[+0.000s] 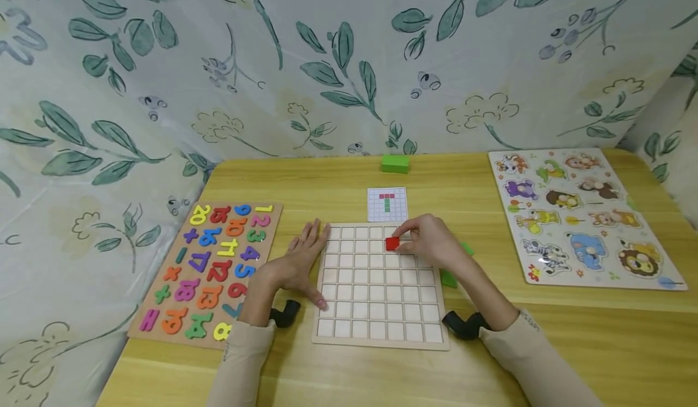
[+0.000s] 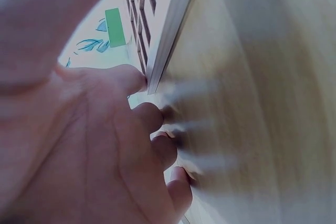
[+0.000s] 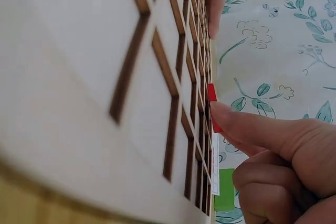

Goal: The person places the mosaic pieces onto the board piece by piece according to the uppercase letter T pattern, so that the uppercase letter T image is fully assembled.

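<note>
A wooden grid board (image 1: 354,345) with square recesses lies on the table. Between thumb and forefinger my right hand (image 1: 428,240) pinches a red square tile (image 1: 392,243) at the board's upper right part; the right wrist view shows the tile (image 3: 212,94) at the grid surface, though I cannot tell whether it sits in a recess. My left hand (image 1: 297,268) rests along the board's left edge, fingers spread, thumb touching the frame. Behind the board lies a pattern card (image 1: 372,213) showing a T of red and green squares. Green pieces (image 1: 449,278) lie partly hidden beneath my right forearm.
A number puzzle board (image 1: 180,255) lies to the left, an animal puzzle board (image 1: 551,231) to the right. At the table's back edge stands a green block (image 1: 395,164). Black wrist mounts (image 1: 463,326) sit beside both wrists. A leaf-patterned cloth (image 1: 327,62) hangs behind the table.
</note>
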The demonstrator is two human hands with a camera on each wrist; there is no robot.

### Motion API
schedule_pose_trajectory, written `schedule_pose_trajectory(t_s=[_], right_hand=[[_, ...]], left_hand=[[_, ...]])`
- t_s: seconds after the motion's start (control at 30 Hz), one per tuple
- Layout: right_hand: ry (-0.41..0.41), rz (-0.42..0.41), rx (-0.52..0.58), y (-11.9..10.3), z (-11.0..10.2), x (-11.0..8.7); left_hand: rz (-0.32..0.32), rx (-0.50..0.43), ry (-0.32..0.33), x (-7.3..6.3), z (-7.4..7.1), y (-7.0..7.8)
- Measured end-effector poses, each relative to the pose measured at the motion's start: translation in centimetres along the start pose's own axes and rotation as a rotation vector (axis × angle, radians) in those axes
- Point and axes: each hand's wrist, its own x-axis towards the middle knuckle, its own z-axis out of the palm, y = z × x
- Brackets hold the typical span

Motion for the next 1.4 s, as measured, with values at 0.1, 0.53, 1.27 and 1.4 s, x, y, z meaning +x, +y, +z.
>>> schedule_pose_trajectory(t_s=[0.1,0.53,1.27,1.4], right_hand=[[0.007,0.005,-0.009,0.0,0.2,0.1],[0.006,0.030,0.085,0.8,0.4,0.1],[0.014,0.074,0.079,3.6,-4.4,-1.5],[0.015,0.085,0.062,4.8,-5.7,-2.1]], left_hand=[[0.001,0.000,0.001,0.0,0.0,-0.1],[0.000,0.004,0.003,0.0,0.0,-0.1],[0.000,-0.007,-0.002,-0.3,-0.1,0.1],[0.004,-0.008,0.001,-0.3,-0.1,0.1]])
